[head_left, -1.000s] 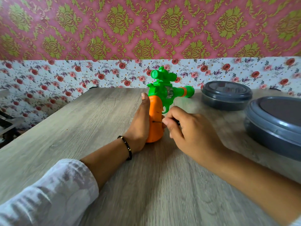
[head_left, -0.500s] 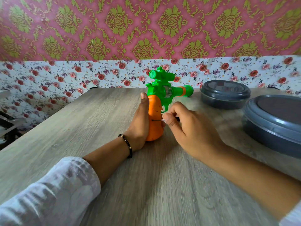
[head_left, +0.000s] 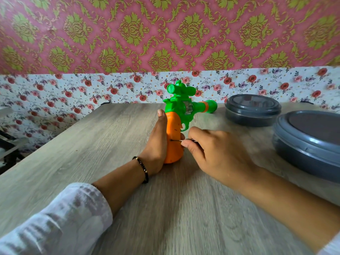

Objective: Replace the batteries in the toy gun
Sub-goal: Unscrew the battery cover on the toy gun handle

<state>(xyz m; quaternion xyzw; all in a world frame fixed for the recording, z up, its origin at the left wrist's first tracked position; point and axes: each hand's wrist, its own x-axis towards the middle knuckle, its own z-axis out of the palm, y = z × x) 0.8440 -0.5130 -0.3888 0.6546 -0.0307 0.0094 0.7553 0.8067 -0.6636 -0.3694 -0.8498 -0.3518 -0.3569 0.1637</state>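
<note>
Your toy gun point(head_left: 185, 109) is green with an orange grip. You face pink wallpaper point(head_left: 165, 34) (green-gold damask), and your containers point(head_left: 253, 111) are dark grey.

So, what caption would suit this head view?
Left hand steadies the toy gun while the right hand drives a screwdriver into its orange grip.

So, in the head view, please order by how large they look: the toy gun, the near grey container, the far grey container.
1. Near grey container, partly cut off by the frame edge.
2. Far grey container and toy gun: they look alike, no ranking.
The near one is closest to the camera, so true sizes stay unsure.
</note>
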